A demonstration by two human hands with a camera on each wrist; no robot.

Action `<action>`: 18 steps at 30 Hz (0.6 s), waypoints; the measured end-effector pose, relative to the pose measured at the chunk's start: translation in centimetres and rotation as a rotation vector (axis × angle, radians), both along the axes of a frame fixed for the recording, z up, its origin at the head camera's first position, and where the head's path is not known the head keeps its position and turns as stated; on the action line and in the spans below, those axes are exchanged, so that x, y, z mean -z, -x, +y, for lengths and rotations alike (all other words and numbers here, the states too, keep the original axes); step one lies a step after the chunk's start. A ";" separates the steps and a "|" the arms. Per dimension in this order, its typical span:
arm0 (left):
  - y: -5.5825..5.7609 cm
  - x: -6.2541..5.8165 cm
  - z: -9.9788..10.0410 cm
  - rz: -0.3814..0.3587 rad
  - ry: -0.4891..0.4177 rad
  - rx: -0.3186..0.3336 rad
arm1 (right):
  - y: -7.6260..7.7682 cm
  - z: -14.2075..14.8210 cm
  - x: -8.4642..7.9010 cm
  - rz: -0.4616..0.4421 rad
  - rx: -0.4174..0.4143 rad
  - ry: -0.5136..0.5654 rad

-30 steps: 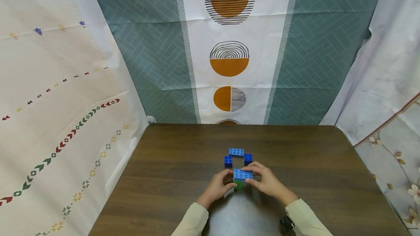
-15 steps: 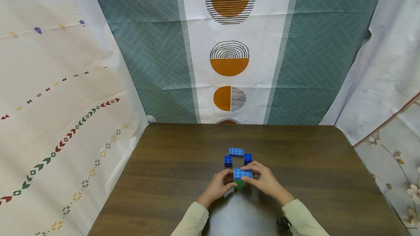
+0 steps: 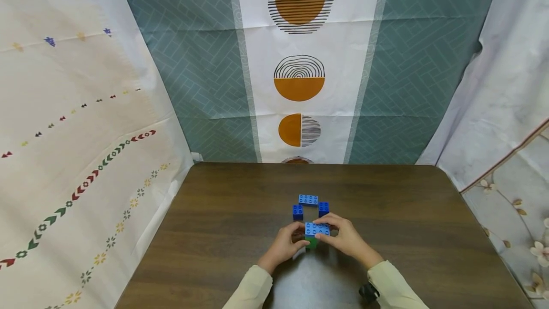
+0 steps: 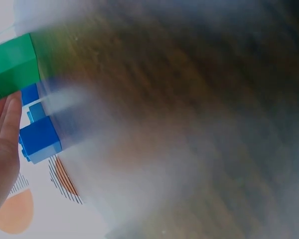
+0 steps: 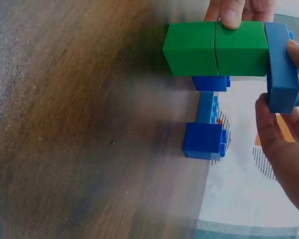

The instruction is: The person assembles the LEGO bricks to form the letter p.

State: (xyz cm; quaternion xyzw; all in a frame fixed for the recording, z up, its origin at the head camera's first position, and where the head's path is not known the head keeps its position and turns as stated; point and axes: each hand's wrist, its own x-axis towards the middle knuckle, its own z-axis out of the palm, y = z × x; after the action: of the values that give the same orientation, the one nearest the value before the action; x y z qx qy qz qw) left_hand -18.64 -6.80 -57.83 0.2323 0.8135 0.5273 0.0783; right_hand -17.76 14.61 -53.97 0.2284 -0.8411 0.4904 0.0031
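Observation:
Two green building bricks (image 5: 241, 49) stand stacked near the front middle of the table, with a long light-blue brick (image 3: 316, 229) across their top. The light-blue brick sticks out to the right past the green stack (image 3: 311, 242). My left hand (image 3: 283, 246) grips the green stack from the left, its thumb on the upper green brick in the right wrist view. From the right, my right hand (image 3: 348, 241) pinches the light-blue brick, thumb on the near side and fingers at the far side. Only part of the left hand (image 4: 4, 149) shows in the left wrist view.
Just beyond the hands stand two dark-blue bricks, a left one (image 3: 298, 212) and a right one (image 3: 323, 209). Another long light-blue brick (image 3: 308, 199) lies behind them. The brown table (image 3: 214, 232) ends at a hanging patterned cloth (image 3: 300, 80).
My right hand has shifted slightly left along the light-blue brick, its thumb moving in from the right end. The left hand and the green stack stay in place.

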 end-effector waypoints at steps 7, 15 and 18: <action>-0.2 -0.2 -0.1 0.022 -0.005 0.010 | 0.1 -0.2 -0.1 0.007 -0.017 -0.004; -0.1 0.0 0.0 0.031 -0.008 0.010 | 0.0 -0.5 0.0 -0.015 0.022 0.018; 0.0 0.0 0.0 0.021 -0.008 0.010 | 0.1 -0.6 -0.1 0.000 0.017 0.003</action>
State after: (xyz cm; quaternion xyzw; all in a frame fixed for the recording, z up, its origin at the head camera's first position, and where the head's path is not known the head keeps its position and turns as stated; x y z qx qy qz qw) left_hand -18.61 -6.79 -57.78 0.2423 0.8108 0.5279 0.0717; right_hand -17.81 14.00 -53.86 0.2211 -0.8422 0.4917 0.0077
